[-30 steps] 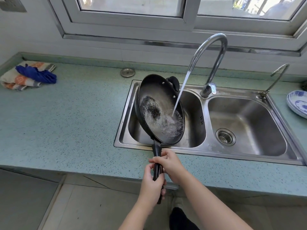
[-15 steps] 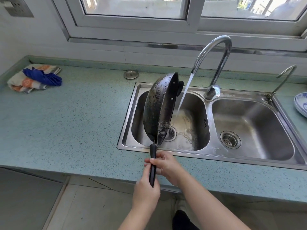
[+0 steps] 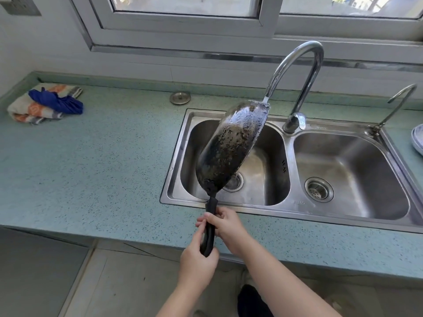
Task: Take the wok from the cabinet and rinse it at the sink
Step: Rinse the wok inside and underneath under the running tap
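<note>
Since half a second ago the wok has rolled over, charred underside up. Left hand and right hand both clamped around its black handle; bowl tilted over the sink's left basin, far rim touching the stream under the faucet.

Left basin: largely blocked by the wok, held tilted above it, blackened underside up, far rim just under the tall faucet spout; open room only at the basin's right side.
Right basin: open, 1 drain strainer in its floor.
Sink back ledge: 2 uprights, the tall faucet and a small tap.
Front edge: wok handle crosses it, gripped by 2 hands.
Counter left of sink: broad bare run; folded cloths at far left, 1 metal sink plug by the backsplash.
Far right: plates at the frame edge.
</note>
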Tool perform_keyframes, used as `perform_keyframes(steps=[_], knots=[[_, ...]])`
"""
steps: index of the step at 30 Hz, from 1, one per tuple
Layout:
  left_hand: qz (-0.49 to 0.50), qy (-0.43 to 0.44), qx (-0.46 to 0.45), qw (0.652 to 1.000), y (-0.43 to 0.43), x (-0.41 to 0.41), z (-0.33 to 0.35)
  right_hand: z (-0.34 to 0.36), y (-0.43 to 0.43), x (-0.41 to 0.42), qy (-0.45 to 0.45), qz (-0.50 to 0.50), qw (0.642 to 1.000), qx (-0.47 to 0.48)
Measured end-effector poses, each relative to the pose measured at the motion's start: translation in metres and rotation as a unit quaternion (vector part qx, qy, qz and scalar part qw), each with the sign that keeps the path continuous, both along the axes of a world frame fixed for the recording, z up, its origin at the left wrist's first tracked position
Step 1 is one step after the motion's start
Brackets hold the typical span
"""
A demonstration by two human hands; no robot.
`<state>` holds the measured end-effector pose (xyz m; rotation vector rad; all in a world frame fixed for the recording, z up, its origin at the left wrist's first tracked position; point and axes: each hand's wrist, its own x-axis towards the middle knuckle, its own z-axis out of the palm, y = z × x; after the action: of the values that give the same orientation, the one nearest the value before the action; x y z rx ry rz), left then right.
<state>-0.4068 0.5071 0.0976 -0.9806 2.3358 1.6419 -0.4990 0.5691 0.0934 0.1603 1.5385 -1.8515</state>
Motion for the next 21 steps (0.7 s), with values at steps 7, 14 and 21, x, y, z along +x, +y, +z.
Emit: perform_keyframes(steps=[7, 14, 21], knots=[[0.010, 0.013, 0.055, 0.998, 0.007, -0.001, -0.011, -0.004, 0.005, 0.000, -0.004, 0.005, 1.000, -0.006], [0.023, 0.060, -0.068, 0.996, 0.015, 0.004, -0.002, -0.001, 0.011, 0.002, 0.021, 0.019, 0.999, -0.025], [0.004, 0.074, -0.106, 0.992, 0.021, -0.005, -0.004, 0.000, 0.019, -0.006, 0.054, 0.014, 0.998, -0.027]])
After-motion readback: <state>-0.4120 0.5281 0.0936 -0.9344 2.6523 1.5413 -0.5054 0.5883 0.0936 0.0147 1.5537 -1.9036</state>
